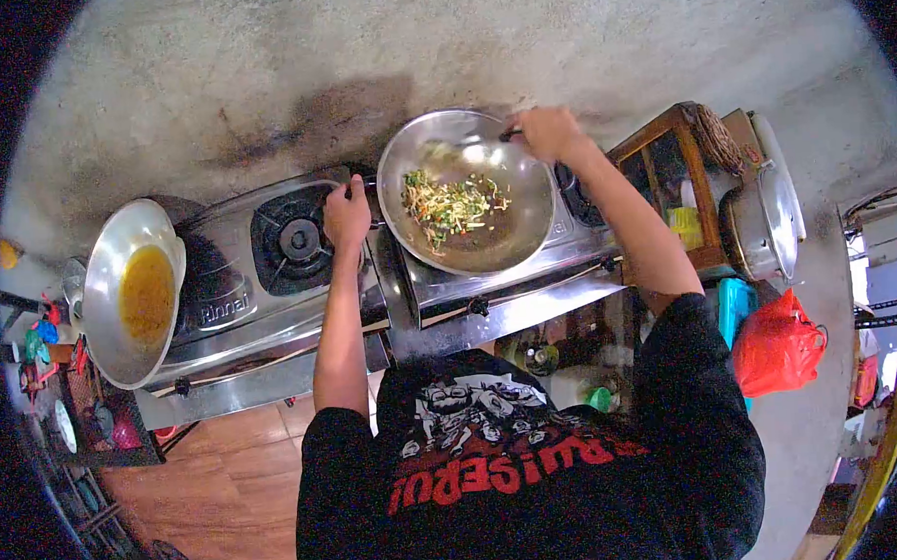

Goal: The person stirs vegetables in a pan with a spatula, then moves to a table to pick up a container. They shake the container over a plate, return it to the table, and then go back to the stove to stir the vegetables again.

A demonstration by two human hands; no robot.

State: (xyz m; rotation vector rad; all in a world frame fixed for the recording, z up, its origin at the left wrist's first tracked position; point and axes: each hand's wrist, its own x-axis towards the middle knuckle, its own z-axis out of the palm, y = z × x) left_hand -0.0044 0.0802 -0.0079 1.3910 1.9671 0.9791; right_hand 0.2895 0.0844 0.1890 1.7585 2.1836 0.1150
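Note:
A shiny metal wok (531, 216) stands on the right-hand stove, tilted a little toward me. Inside it lies a heap of chopped vegetables (455, 208), pale shreds mixed with green and orange bits. My left hand (347, 216) is closed around the wok's handle at its left side. Over the far right part of the rim, my right hand (550, 135) grips a dark handle (508, 134); I cannot tell whether it belongs to the wok or a utensil.
The left-hand stove (228, 265) has a bare burner (300, 240). Farther left sits a second wok (111, 335) holding brownish-yellow oil (149, 293). On the right are a wood-framed cabinet (705, 184), a large pot (757, 231) and a red plastic bag (780, 351). A concrete wall (259, 68) rises behind the stoves.

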